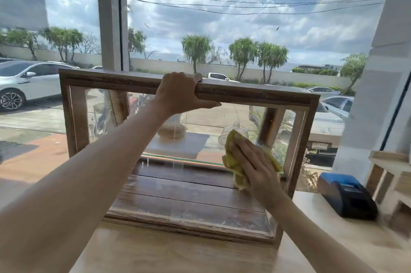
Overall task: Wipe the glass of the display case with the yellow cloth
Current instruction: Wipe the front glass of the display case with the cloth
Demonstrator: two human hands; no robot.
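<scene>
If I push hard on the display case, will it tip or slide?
The display case looks stiff and heavy: thick wooden frame. Glass panes, probably fragile. It might slide or tip; the left hand grips its top rail, seemingly steadying it.

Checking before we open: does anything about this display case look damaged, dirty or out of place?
Nothing broken or spilled. The floor of the case shows whitish patches near the front, and thin vertical streaks run down the glass left of the cloth.
</scene>
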